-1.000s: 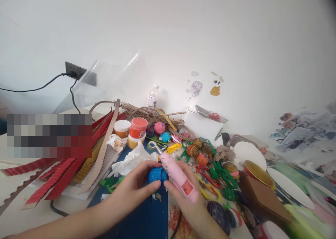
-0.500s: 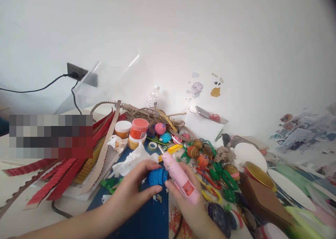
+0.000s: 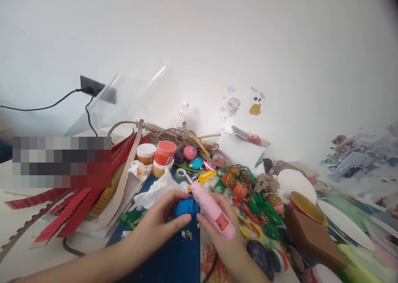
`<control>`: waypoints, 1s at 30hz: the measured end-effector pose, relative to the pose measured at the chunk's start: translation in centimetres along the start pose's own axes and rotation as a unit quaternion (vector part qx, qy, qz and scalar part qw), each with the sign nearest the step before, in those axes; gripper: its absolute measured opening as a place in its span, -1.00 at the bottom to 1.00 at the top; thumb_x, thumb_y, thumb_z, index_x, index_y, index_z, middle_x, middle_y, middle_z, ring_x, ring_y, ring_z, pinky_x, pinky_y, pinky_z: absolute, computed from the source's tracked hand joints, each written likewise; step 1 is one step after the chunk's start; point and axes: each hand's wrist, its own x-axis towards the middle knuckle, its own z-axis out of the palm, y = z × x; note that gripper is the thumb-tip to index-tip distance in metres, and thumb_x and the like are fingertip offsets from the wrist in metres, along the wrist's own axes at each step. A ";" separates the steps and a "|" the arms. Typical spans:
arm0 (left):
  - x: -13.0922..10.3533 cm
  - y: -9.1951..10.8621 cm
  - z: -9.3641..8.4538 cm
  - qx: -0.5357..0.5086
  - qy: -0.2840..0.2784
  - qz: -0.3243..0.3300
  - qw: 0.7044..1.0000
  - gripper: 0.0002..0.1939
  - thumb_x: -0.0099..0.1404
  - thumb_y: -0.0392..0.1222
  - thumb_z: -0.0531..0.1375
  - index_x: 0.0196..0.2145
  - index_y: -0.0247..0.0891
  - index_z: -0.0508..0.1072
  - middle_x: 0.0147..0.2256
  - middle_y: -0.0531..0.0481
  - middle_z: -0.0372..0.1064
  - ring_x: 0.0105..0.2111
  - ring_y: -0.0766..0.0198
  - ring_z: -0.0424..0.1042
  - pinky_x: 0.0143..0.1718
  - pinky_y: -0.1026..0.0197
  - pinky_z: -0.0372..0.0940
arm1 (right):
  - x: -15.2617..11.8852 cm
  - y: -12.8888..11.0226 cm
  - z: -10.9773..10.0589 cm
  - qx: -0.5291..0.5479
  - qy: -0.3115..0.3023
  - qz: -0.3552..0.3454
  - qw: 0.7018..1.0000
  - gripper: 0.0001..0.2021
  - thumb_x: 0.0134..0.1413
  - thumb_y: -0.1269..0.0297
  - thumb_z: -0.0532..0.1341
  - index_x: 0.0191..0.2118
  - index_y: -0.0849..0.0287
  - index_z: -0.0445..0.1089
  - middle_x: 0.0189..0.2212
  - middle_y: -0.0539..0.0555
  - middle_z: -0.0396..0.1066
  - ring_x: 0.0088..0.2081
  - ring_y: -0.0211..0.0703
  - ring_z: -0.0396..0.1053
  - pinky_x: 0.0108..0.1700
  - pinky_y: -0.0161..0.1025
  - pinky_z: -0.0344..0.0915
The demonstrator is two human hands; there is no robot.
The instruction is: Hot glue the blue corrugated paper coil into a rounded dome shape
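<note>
- The blue mat (image 3: 174, 258) lies on the cluttered table, under both hands.
- Red cardboard strips (image 3: 77, 208) fan out well to the left of the hands.
- The left hand (image 3: 155, 223) curls its fingers and thumb around a blue ribbed roll (image 3: 185, 207), holding it just above the mat.
- The right hand (image 3: 222, 237) grips a pink glue gun (image 3: 211, 210), fingers closed around its body; the nozzle points up and left, just beside the roll.
- An orange paint jar (image 3: 164, 152) stands behind, near crumpled white tissue (image 3: 155, 189).
</note>
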 end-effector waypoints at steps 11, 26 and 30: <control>-0.4 -0.7 -0.1 0.016 0.023 0.043 0.999 -0.68 0.06 -0.17 0.28 -0.20 -0.07 0.34 -0.15 0.00 0.30 -0.06 0.09 0.28 -0.01 0.10 0.18 | -0.2 0.4 0.2 0.060 0.009 0.036 0.998 -0.82 -0.07 0.33 0.26 -0.27 0.12 0.32 -0.42 -0.05 0.33 -0.38 -0.22 0.30 -0.37 -0.35 0.23; 0.2 0.5 0.3 -0.084 -0.003 -0.057 0.995 -0.68 0.04 -0.14 0.29 -0.21 -0.13 0.39 -0.19 -0.03 0.37 -0.10 0.06 0.31 -0.11 0.09 0.24 | -0.2 -0.4 0.6 0.029 0.027 0.034 0.999 -0.84 -0.06 0.35 0.22 -0.27 0.14 0.32 -0.41 -0.03 0.36 -0.41 -0.23 0.32 -0.39 -0.35 0.26; 0.1 0.5 0.3 -0.089 -0.011 -0.054 0.995 -0.69 0.02 -0.15 0.30 -0.24 -0.14 0.39 -0.25 -0.01 0.37 -0.17 0.09 0.34 -0.17 0.10 0.27 | -0.2 -0.6 0.5 0.041 0.020 0.040 0.998 -0.88 -0.07 0.36 0.20 -0.32 0.14 0.31 -0.42 -0.02 0.37 -0.42 -0.22 0.33 -0.43 -0.35 0.26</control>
